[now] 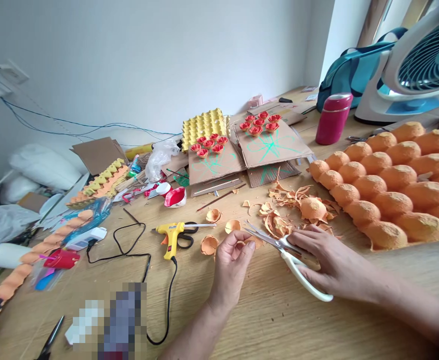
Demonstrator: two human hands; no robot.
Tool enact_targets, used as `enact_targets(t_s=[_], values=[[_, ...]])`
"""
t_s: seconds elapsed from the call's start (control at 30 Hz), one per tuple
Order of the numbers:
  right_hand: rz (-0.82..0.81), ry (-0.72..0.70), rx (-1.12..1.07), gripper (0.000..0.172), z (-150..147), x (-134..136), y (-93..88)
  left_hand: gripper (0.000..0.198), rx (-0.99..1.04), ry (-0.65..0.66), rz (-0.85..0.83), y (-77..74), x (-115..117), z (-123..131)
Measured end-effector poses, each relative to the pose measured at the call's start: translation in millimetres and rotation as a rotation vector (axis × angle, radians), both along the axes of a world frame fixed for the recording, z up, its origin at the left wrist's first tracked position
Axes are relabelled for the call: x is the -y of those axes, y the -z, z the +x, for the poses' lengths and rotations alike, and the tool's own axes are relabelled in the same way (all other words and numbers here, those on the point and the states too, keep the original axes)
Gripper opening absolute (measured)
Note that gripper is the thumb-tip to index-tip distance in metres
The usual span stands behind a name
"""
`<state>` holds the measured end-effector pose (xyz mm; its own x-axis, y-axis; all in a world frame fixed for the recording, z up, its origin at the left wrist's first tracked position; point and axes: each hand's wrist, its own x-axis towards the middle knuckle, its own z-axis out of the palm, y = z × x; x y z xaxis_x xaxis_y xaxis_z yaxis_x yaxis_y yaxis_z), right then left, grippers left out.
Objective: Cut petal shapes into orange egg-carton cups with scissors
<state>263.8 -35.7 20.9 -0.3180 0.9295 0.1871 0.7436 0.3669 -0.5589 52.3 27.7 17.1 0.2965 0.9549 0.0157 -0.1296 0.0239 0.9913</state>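
Note:
White-handled scissors [309, 280] are in my right hand [328, 257], their blades parted and pointing left. My left hand [234, 265] is closed in a pinch at the blade tips. A small orange piece of egg carton [257, 242] shows at its fingertips, partly hidden by the fingers and blades. Just beyond and left of this hand sit cut orange egg-carton cups, one [209, 245] facing up and another [233, 226] behind it. Curled orange scraps [275, 220] lie past the scissors, with a domed carton cup [313, 208] among them.
A large orange egg tray [384, 185] fills the right side. The yellow glue gun [170, 237] lies left, its black cord looping forward. Behind are cardboard sheets [287, 150] bearing red flowers [259, 121], a magenta flask [334, 119] and a fan [425, 65].

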Motion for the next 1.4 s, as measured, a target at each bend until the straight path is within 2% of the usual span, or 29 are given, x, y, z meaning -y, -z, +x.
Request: enact_targets(t_s=[0.13,0.27,0.43,1.23,1.4], values=[[0.077,0.009,0.135,0.028,-0.8,-2.2,4.3,0.016,0.032,0.005,0.008,0.5,-1.6,-0.5],[0.118,0.025,0.176,0.025,-1.8,-2.1,5.9,0.020,0.042,-0.013,-0.007,0.0,-1.8,-0.2],[0.166,0.022,0.162,0.025,-3.2,-1.5,6.2,0.021,0.052,0.009,-0.017,-2.0,1.3,3.3],[0.169,-0.072,0.057,0.018,-2.8,3.3,2.8,0.012,0.151,0.157,-0.056,-0.2,5.5,1.9],[0.188,-0.094,0.037,0.018,-1.3,4.5,5.7,0.009,0.161,0.214,-0.054,-4.8,4.9,0.9]])
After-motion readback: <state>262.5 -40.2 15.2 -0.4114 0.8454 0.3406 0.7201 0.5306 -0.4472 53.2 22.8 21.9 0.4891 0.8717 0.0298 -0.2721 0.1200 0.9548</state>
